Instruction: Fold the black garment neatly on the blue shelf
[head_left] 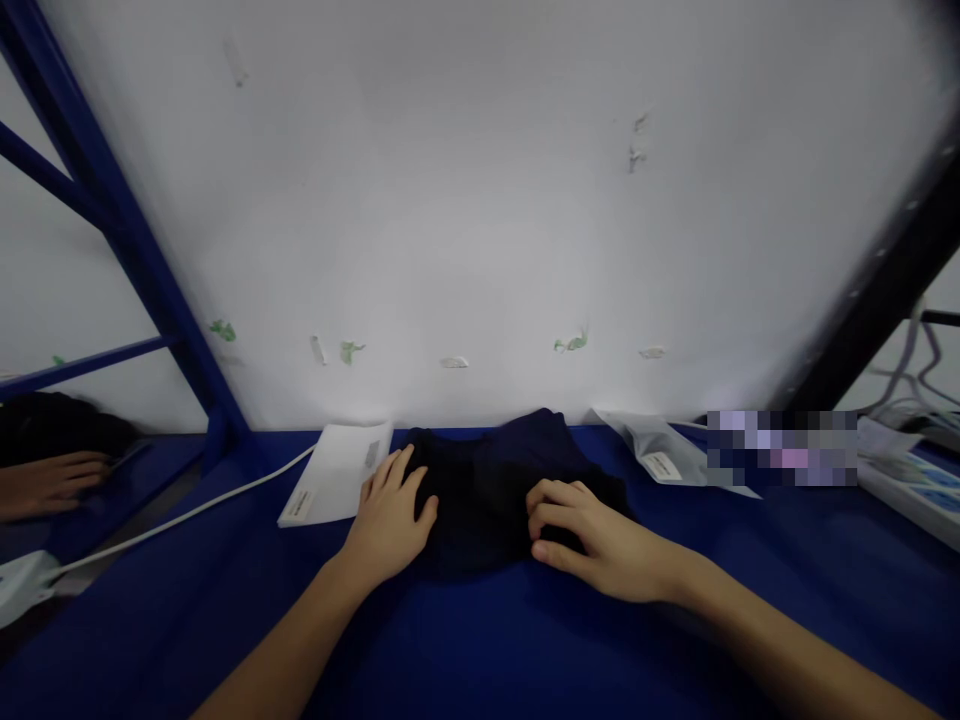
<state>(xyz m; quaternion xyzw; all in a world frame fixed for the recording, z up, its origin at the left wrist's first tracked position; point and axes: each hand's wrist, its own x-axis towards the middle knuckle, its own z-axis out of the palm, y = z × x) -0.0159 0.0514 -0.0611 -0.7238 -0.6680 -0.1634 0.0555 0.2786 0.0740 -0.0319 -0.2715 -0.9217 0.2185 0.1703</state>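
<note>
A dark cloth (480, 510), black to deep navy and probably a garment, lies bunched on the blue tabletop (450, 640) in front of me. On its left edge my left hand (390, 520) rests with the fingers spread and the thumb apart. My right hand (592, 540) touches the right part of the cloth, its fingers bent and the thumb separate from them. No pinch of fabric shows in either hand. Just beyond my left hand is a flat white packet (334, 475) with small printed labels.
A clear plastic bag (660, 455) with a label lies at the back right, near a white box (915, 490). A white cable (187, 520) runs left to a power strip (26, 585). Another person's hand (60, 483) is beyond the blue frame (150, 260). A white wall rises behind.
</note>
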